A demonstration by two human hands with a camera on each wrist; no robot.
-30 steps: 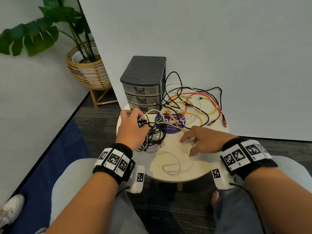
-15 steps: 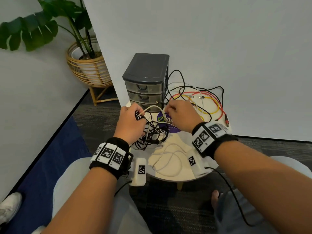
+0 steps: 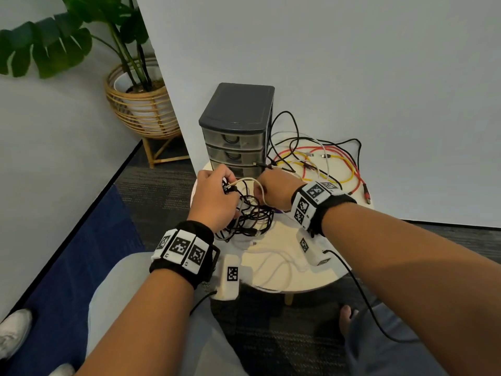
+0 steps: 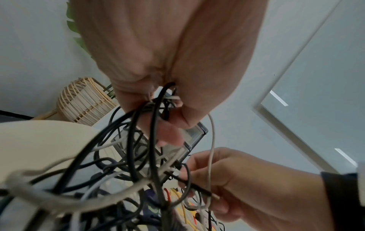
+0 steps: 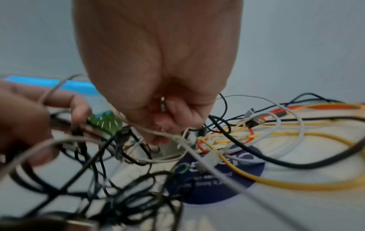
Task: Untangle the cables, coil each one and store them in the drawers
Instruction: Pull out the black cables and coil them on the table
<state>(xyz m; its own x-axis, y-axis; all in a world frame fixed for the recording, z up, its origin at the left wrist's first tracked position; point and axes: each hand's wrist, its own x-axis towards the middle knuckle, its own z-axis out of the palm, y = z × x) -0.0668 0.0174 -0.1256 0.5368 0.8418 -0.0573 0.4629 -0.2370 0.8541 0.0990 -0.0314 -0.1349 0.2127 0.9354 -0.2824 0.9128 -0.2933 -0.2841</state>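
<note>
A tangle of black and white cables hangs over the front left of the small round table. My left hand grips the top of that bundle, several black strands running through its fist. My right hand pinches a thin white cable that arcs between the two hands; its fingers curl round the strand. Red, yellow, white and black cables lie spread at the table's back right. A grey three-drawer unit stands behind my hands, all drawers closed.
A grey wall panel rises right behind the table. A potted plant in a rattan basket stands on the floor to the left. A loose white cable loops on the table's near edge. My knees sit under the rim.
My right hand left the table's front right, swung up and left to the bundle, and took hold of the white cable. The left hand lifted the tangle slightly.
</note>
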